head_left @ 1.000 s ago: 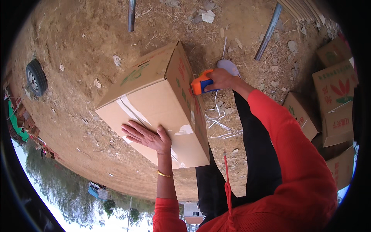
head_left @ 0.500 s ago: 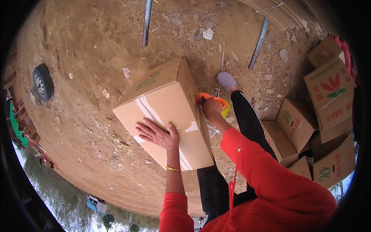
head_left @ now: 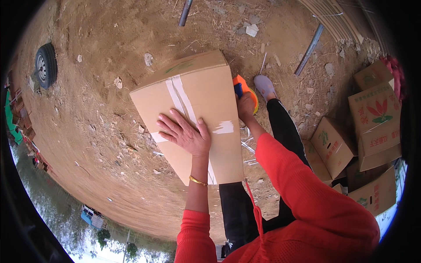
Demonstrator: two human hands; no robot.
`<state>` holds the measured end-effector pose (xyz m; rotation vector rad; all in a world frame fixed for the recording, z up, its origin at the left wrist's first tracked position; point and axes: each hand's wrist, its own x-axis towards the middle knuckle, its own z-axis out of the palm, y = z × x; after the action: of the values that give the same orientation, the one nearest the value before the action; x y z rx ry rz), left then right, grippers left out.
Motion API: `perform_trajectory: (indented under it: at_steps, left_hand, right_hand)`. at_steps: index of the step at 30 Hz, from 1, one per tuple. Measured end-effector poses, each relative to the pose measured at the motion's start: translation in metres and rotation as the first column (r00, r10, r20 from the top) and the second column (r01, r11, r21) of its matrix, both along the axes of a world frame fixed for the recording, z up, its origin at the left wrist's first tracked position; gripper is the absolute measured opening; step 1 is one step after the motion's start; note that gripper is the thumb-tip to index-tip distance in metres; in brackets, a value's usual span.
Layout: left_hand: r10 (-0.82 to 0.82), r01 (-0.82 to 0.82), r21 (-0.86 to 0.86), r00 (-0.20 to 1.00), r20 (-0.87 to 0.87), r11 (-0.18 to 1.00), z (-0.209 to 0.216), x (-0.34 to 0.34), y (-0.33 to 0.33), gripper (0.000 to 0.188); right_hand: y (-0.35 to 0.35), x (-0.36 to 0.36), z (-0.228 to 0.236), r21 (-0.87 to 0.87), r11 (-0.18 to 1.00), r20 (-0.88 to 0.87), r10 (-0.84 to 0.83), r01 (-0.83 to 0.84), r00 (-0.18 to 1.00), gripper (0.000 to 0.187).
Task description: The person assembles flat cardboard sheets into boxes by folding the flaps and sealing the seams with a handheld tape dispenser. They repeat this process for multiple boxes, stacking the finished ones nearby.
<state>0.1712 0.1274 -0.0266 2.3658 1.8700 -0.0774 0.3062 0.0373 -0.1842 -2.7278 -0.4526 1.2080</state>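
Note:
A brown cardboard box (head_left: pixel 221 94) is in front of me, tilted, its broad face turned up toward me. White tape (head_left: pixel 180 97) runs along that face, and a torn pale patch (head_left: pixel 224 127) marks it near the right edge. My left hand (head_left: pixel 186 135) lies flat on the face with fingers spread, partly over the tape. At the box's right side, my right hand (head_left: pixel 246 106) is closed round an orange and blue tape dispenser (head_left: pixel 240 82) with a yellow part. The box edge hides some of these fingers. The box's underside is out of sight.
Several open cardboard boxes (head_left: pixel 376 109) are piled at the right. Two metal poles (head_left: pixel 309 49) and stacked flat cardboard (head_left: pixel 335 19) are at the far side. A tyre (head_left: pixel 45 65) stands far left. White strips (head_left: pixel 248 147) lie on the dirt ground by my leg.
The box has turned, so its right side panel no longer shows and its broad face is squarer to me. My left hand stays flat on it; the right keeps hold of the tape dispenser.

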Motion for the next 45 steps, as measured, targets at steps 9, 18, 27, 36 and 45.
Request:
perform_trajectory:
  at_steps: [9, 18, 27, 36, 45]
  left_hand:
    - [0.11, -0.109, -0.016, 0.969, 0.223, 0.994, 0.014, -0.042, 0.009, 0.063]
    - [0.536, -0.551, 0.042, 0.825, 0.18, 0.833, 0.004, -0.099, -0.005, 0.066]
    - [0.516, -0.617, 0.163, 0.752, 0.409, 0.77, 0.04, -0.074, -0.011, 0.051]
    - [0.695, 0.09, -0.711, 0.159, 0.701, 0.697, 0.095, -0.01, -0.021, 0.032]
    - [0.814, -0.07, -0.819, -0.089, 0.574, 0.57, 0.089, -0.073, -0.058, 0.005]
  right_hand:
    - [-0.012, 0.001, 0.044, 0.272, 0.962, 0.185, -0.075, 0.022, 0.98, 0.049]
    - [0.097, 0.019, 0.08, 0.348, 0.933, 0.157, 0.032, -0.086, 0.987, 0.048]
    - [0.034, 0.09, 0.17, 0.521, 0.821, 0.038, 0.251, -0.233, 0.967, 0.044]
    - [0.01, 0.076, 0.293, 0.487, 0.66, -0.188, 0.718, -0.572, 0.67, 0.064]
    - [0.029, 0.014, 0.315, 0.493, 0.577, -0.339, 0.817, -0.652, 0.467, 0.063]
